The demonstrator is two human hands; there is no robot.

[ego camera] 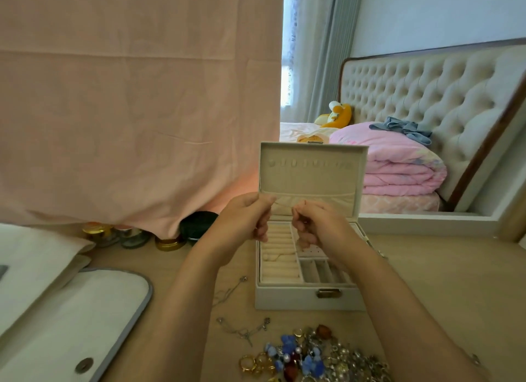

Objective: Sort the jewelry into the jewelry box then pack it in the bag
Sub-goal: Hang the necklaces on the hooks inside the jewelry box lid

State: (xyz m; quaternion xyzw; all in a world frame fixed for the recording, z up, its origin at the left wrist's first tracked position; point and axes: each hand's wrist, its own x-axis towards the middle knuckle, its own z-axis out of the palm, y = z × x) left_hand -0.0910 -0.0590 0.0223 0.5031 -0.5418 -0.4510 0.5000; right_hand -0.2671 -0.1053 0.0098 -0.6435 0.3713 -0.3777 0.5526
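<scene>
A cream jewelry box (287, 296) stands open on the wooden table, its lid (310, 168) upright with a row of hooks. Both hands hover above the box's tray. My left hand (244, 219) and my right hand (316, 225) have their fingers curled and seem to pinch a thin chain (284, 203) stretched between them; the chain is barely visible. A heap of rings, beads and blue flower pieces (310, 356) lies near the front edge. Two silver necklaces (244, 329) lie left of the heap. The white bag (85, 310) with grey trim rests at the left.
A pink cloth (136, 97) hangs behind the table, covering small jars (128, 236) and a dark round case (196, 225). A mirror at the right reflects a bed with a pink quilt (398, 165). Bare table surface (444, 282) lies right of the box.
</scene>
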